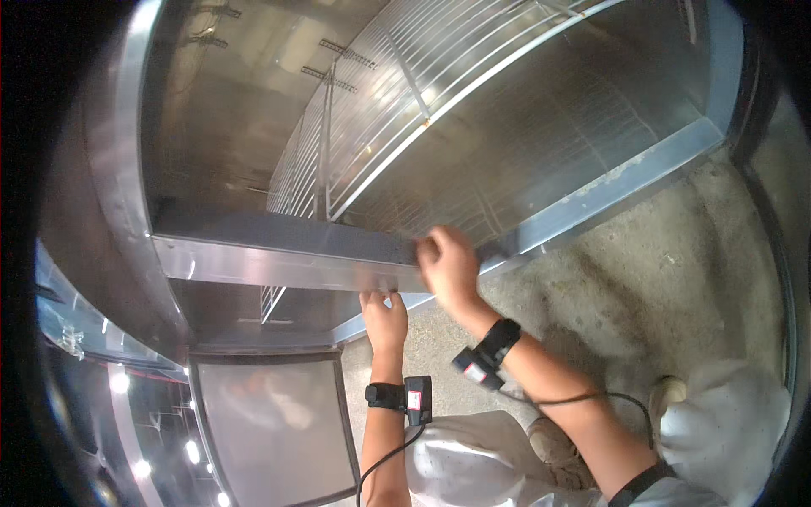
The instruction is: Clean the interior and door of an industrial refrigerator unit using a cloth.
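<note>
Before me is a stainless-steel cabinet (602,171) with a white wire shelf (405,127) inside. A flat metal crossbar (253,261) of its frame, with a dark inner face, runs from the left toward my hands. My left hand (385,324) has its fingertips against the near edge of this bar, close to its right end. Whether a small thing is pinched there cannot be made out. My right hand (451,269) is curled at the bar's right end, over its dark face. Its fingertips are blurred, and what they may hold is hidden.
An open door panel (279,424) with a dark gasket stands at lower left. The cabinet's sill (621,168) borders the concrete floor (633,272). Slotted shelf rails (348,54) line the inner wall. Wrist-worn devices (418,400) trail black cables. My legs (469,450) are below.
</note>
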Available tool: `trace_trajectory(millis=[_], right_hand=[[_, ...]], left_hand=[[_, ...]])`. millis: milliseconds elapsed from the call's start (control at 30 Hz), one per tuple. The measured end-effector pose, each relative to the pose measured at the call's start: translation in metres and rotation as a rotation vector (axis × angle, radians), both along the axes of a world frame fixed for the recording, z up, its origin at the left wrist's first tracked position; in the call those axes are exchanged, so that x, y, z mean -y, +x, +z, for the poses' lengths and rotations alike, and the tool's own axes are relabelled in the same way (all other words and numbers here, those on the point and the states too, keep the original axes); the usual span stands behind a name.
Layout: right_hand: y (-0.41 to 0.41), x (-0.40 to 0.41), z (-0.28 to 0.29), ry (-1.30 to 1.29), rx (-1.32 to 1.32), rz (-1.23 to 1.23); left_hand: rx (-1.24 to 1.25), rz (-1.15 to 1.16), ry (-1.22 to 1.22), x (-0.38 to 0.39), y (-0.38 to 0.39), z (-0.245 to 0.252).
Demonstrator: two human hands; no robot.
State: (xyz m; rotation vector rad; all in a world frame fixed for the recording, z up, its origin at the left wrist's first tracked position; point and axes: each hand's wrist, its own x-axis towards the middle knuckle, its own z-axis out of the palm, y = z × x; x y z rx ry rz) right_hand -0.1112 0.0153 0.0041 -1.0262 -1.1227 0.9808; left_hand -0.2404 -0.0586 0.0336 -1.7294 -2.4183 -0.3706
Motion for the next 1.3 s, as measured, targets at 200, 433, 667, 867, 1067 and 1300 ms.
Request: trace_trajectory(millis=[200,433,667,867,1067,1300], right_hand=[[0.015,0.0,-0.03,-0.088,0.149,0.1],[0.037,0.038,-0.028,0.144,-0.276,0.304],[0.066,0.043,-0.05,0.007,-0.274,0.55],[0.073,0.026,-0.064,-0.102,-0.067,0.592],[0.087,0.028,-0.111,-0.223,-0.177,0.326],[0.081,0.038,-0.147,-0.242,-0.072,0.164]], left_hand=[[0.201,0.246,-0.181,0.004,0.033,0.043],[0.608,-0.128,-0.108,0.007,0.058,0.027],[0.487,-0.237,-0.188,-0.009,0.067,0.006],[0.175,-0.223,-0.131,-0.015,0.058,-0.017],[0.256,-0.408,-0.371,-0.013,0.072,-0.042],[0.131,-0.481,-0.798,-0.011,0.066,-0.046]])
